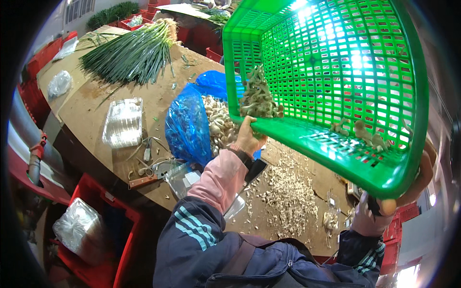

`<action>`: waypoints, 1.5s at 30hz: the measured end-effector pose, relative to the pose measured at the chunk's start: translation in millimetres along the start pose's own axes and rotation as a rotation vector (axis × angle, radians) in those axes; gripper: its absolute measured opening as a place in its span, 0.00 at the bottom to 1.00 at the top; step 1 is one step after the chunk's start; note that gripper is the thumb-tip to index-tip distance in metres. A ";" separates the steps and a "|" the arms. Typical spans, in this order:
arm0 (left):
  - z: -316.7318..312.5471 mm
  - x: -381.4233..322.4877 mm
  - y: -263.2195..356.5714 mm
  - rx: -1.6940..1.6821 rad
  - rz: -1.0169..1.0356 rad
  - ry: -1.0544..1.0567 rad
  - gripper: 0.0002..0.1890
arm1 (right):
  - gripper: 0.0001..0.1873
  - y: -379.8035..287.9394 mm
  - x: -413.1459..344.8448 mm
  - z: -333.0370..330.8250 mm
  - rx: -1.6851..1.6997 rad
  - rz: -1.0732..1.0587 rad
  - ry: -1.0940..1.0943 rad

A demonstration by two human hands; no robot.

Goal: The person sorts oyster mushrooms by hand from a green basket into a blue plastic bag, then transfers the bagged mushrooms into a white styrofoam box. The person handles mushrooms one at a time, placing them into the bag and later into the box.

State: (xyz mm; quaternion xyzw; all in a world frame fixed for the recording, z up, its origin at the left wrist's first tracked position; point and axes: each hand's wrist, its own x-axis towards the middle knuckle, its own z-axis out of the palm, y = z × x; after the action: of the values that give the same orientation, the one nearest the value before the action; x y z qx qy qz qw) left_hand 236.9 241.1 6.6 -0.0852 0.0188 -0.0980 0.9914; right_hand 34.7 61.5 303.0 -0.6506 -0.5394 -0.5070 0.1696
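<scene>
A green perforated plastic basket [324, 142] is tilted on its side above the table. My left hand [250, 136] grips its lower rim at the left, thumb over the edge. At the lower right corner my right hand [414, 180] holds the basket, partly hidden behind it. A heap of mushrooms [257, 97] lies in the basket's left end, with several loose ones near the right. Beside my left hand, a blue plastic bag [189, 124] stands on the table, filled with pale mushrooms [216, 124]. Mushroom trimmings [290, 194] are spread over the tabletop below the basket.
On the wooden table [90, 90] are a large bunch of green leafy stalks [129, 54], stacked clear plastic trays [123, 122], a knife with a wooden handle [143, 181] and a crumpled plastic bag [59, 84]. A red crate [124, 248] stands below, at the lower left.
</scene>
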 end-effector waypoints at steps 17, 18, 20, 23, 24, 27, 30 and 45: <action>-22.5 37.2 -5.4 -0.145 -0.032 -0.238 0.20 | 0.50 11.5 27.4 13.0 0.000 -0.063 -0.283; -24.1 35.3 -5.7 -0.125 -0.031 -0.177 0.20 | 0.51 12.7 27.1 13.1 -0.002 -0.079 -0.264; -23.0 28.8 -8.3 -0.135 -0.091 -0.124 0.20 | 0.50 15.3 26.1 14.8 0.050 -0.101 -0.227; -8.9 23.8 -12.7 -0.093 -0.019 -0.057 0.20 | 0.51 15.4 24.3 20.7 -0.002 -0.080 -0.007; -6.1 20.2 -16.8 -0.093 -0.052 -0.067 0.20 | 0.51 17.2 27.1 23.0 0.028 -0.104 0.106; 15.9 25.6 -18.1 -0.210 -0.054 -0.194 0.18 | 0.46 21.9 38.5 26.4 -0.118 -0.116 0.044; 34.0 24.5 -19.7 -0.096 0.075 -0.060 0.23 | 0.40 26.1 41.5 23.1 -0.101 -0.054 -0.058; 45.0 25.0 -50.7 -0.198 -0.124 -0.231 0.08 | 0.37 45.3 48.1 -12.5 -0.081 -0.140 0.060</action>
State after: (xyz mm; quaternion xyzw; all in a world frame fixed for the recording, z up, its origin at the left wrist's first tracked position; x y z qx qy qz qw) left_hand 254.2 194.6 59.2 -0.1944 -0.0910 -0.1463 0.9657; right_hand 63.7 61.1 363.6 -0.6019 -0.5575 -0.5583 0.1235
